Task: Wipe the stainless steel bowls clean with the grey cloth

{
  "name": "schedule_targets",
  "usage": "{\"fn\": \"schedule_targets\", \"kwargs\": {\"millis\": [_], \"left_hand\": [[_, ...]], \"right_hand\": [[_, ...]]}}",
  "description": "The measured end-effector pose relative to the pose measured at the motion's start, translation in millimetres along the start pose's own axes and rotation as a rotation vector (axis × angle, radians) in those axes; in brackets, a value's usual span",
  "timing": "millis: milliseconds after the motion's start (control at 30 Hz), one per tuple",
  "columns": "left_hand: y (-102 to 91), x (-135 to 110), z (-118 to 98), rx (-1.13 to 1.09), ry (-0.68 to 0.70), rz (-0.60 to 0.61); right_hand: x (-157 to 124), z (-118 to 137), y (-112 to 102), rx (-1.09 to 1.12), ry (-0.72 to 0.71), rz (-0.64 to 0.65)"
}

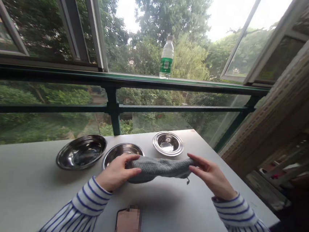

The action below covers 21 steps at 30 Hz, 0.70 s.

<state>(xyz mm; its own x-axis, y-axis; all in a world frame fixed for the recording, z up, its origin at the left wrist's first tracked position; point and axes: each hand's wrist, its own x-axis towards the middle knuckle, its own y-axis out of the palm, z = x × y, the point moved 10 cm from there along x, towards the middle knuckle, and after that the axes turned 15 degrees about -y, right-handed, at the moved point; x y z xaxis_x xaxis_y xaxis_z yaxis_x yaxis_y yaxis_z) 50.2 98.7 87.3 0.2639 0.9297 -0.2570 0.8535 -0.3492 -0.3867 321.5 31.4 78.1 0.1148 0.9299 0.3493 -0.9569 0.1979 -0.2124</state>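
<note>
A folded or rolled grey cloth (163,168) with a textured weave is stretched sideways above the white table. My left hand (118,171) grips its left end between thumb and fingers, and my right hand (210,174) pinches the right end. A small dark loop dangles from the cloth near my right hand. Behind my left hand stands a metal bowl (115,149), partly covered by the hand and the cloth. Another wide metal bowl (81,152) sits tilted-looking to its left. Beyond the cloth rests a smaller metal bowl (168,143) with a broad rim.
On the white table (27,187), a phone-like object (129,226), partly pixelated, lies near the front. A green-labelled plastic bottle (166,60) stands on the window ledge behind a green railing (138,109). A curtain (278,80) hangs at the right.
</note>
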Motion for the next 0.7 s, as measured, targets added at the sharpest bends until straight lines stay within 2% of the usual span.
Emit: {"fn": "schedule_targets", "kwargs": {"millis": [100,200,267,367,467,533,633,700], "left_hand": [[-6.5,-4,-10,0.298,0.114,-0.172],[-2.7,-7,-18,0.370,0.170,-0.172],[3.8,-7,-21,0.316,0.168,-0.071],[15.4,-3,-11,0.122,0.050,0.158],[15.9,-2,-5,0.007,0.015,0.221],[24.0,-7,0,0.042,0.020,0.303],[48.6,-21,10,0.101,-0.022,0.529],[58.1,-25,11,0.078,-0.034,0.585]], "right_hand": [[2,-3,-11,-0.223,-0.054,0.021],[5,2,-19,-0.358,-0.103,0.065],[6,8,-22,-0.303,-0.099,0.073],[5,15,-19,-0.022,-0.026,0.052],[4,16,-3,0.282,0.097,0.014],[5,19,9,0.390,0.148,-0.005],[10,29,34,0.425,0.165,0.077],[13,40,54,0.412,0.148,0.186]]}}
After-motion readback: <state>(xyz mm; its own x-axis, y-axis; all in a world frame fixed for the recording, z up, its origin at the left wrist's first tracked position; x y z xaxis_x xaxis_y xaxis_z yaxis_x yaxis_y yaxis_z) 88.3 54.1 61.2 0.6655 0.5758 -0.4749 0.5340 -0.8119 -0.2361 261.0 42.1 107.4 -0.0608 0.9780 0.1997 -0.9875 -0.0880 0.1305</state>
